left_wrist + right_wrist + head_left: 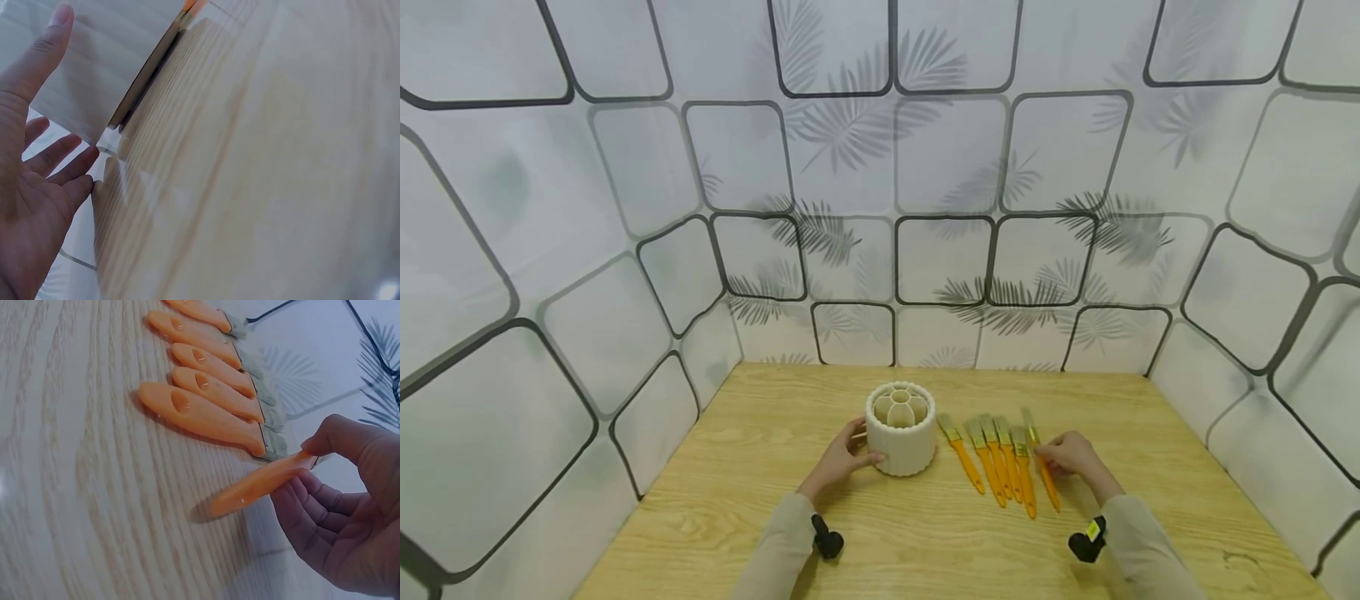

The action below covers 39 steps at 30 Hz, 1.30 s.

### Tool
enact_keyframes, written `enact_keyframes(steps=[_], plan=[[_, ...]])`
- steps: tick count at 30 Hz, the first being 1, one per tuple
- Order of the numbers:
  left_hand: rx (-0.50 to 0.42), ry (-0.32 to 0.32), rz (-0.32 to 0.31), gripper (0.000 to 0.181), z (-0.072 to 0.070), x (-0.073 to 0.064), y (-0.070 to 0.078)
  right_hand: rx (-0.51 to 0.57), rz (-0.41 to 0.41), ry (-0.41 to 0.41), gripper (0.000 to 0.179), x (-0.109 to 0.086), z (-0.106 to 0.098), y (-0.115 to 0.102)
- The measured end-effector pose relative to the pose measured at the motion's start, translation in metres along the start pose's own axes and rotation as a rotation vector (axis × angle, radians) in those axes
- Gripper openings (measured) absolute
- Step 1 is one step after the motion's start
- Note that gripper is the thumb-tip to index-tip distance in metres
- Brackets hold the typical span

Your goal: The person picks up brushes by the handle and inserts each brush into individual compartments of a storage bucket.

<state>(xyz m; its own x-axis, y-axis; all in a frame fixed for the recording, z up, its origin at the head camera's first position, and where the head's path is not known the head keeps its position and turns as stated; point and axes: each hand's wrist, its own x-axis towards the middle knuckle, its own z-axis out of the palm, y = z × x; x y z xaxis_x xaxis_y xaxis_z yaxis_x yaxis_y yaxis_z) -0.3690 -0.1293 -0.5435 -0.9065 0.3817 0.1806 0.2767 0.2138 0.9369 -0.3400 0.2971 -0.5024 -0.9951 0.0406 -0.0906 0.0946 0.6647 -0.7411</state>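
Note:
A cream round pen holder (907, 450) with a scalloped rim and inner compartments stands upright on the table. My left hand (842, 460) holds it from the left, thumb on the front and fingers round the side; the left wrist view shows the thumb along the holder's pale wall (87, 69). At the right, my right hand (1070, 455) pinches a paintbrush (1049, 487) by its orange handle near the ferrule, bristles pointing away from me. In the right wrist view, thumb and fingertips meet on that handle (259, 487), whose end tilts toward the wood.
Several more orange-handled paintbrushes (989, 467) lie side by side between the holder and my right hand, bristles toward the back. One brush (962, 457) lies slightly apart, closest to the holder. Patterned pale walls (940, 333) enclose the wooden table (910, 550) at back and sides.

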Motion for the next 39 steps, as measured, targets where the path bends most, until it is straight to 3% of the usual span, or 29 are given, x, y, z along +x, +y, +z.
enact_keyframes(steps=[7, 15, 39], plan=[[0.003, 0.012, -0.013, 0.079, 0.002, -0.001, 0.003, 0.11, 0.014, 0.01, 0.035, -0.001, 0.001, 0.001], [-0.011, -0.025, -0.009, 0.076, 0.0, -0.014, 0.035, 0.151, -0.012, 0.006, 0.039, -0.002, 0.002, 0.003], [-0.012, -0.015, -0.015, 0.076, 0.003, -0.015, 0.035, 0.299, -0.029, 0.018, 0.037, 0.004, 0.005, 0.005]])
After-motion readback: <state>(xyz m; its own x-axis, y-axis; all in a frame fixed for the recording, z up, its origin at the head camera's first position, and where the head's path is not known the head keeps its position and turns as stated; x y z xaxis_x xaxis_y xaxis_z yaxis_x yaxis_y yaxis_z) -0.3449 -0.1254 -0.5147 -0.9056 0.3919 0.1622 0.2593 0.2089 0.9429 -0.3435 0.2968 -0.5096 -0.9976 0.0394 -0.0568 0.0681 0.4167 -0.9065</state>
